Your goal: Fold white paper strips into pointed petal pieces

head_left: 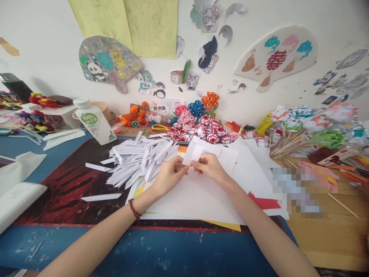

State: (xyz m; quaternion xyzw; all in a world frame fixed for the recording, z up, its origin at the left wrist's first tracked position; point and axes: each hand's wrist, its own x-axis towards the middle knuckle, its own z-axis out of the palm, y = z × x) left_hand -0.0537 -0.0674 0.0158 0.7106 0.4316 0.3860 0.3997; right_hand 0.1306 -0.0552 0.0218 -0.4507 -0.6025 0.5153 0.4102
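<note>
We record a small creased piece of white paper (192, 153) held above the larger white sheets (201, 200), in front of the chest and near the middle of the head view. Orientation: its long axis runs away from us, leaning slightly to the right. The far end points toward the red-and-white paper flowers (209, 129); the near edge faces us, at the fingertips.

Hands: our left hand (171, 175) has thumb and fingers drawn together, pinching the paper at its near left corner. Our right hand (209, 167) pinches the near right part between thumb and curled fingers. The two sets of fingertips nearly meet. A dark red braided bracelet (135, 209) circles the left wrist.

Surroundings: to the left of the hands we note a heap of folded white paper strips (141, 157), lying at mixed angles on a dark mat (66, 188). One loose strip (100, 197) lies nearer us, its long axis roughly left to right. Behind the heap, a white bottle with a green label (93, 121) is tilted, its cap leaning left. Right of the sheets, wooden sticks (290, 144) lie below a cluster of crumpled-looking coloured flowers (314, 123). Beside our right forearm lies a red paper piece (263, 202).
</note>
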